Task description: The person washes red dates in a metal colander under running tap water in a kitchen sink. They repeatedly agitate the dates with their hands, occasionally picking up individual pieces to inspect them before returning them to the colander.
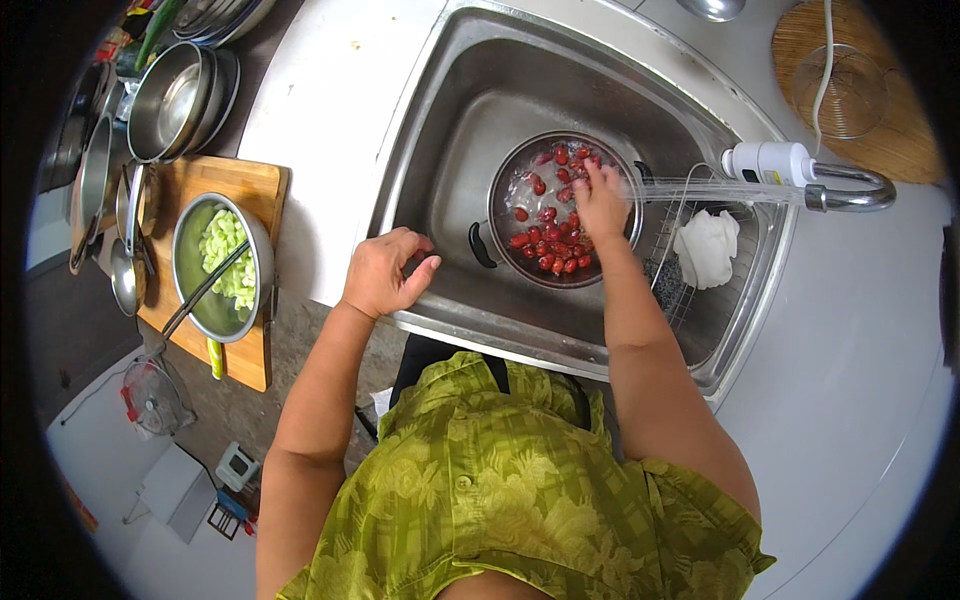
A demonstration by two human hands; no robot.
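Note:
Red jujubes (553, 238) lie in water inside a round stainless steel pot (501, 247) with black side handles, which stands in a metal sink (465, 142). My right hand (602, 199) reaches into the pot at its right side, fingers apart near the fruit; its fingertips are blurred by splashing water. A stream runs from the curved chrome tap (855, 199) past that hand into the pot. My left hand (390, 271) rests at the sink's near left rim, fingers loosely curled, thumb apart, holding nothing.
A wire rack (679, 300) carries a white cloth (706, 249) at the sink's right. On a cutting board (262, 195) to the left sits a steel bowl (262, 277) of cut green vegetable with chopsticks (206, 289). Pans (169, 101) stand behind it.

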